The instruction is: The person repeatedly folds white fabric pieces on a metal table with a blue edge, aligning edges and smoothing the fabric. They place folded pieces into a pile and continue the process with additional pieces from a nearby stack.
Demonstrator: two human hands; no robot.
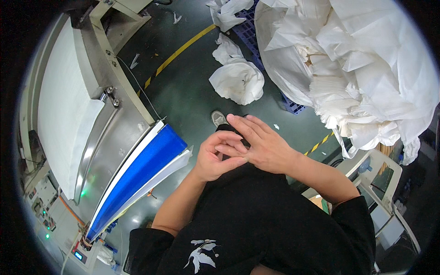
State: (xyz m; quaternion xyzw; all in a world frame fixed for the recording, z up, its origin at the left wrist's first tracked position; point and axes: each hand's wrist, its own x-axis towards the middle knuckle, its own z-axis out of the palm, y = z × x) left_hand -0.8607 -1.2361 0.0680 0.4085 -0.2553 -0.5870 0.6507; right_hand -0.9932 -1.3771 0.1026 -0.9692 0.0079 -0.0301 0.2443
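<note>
My left hand (220, 156) and my right hand (266, 146) meet in front of my body, above a shoe (219, 118). The left fingers are curled, with the thumb tip touching the right hand near its wrist side. The right hand lies palm down with its fingers extended, partly over the left fingertips. No object shows in or between them. To the left is a machine with a metal bed (118, 144), a sheet of white material (65, 113) and a blue strip (141, 175) along its edge.
A huge bundle of crumpled white sheets (364, 68) stands at upper right, over a blue plastic pallet (292, 105). Loose white material (239, 82) lies on the floor near yellow-and-black tape (185, 46). A pale plastic chair (388, 175) is at the right; a control panel (78, 255) with a lit display is at lower left.
</note>
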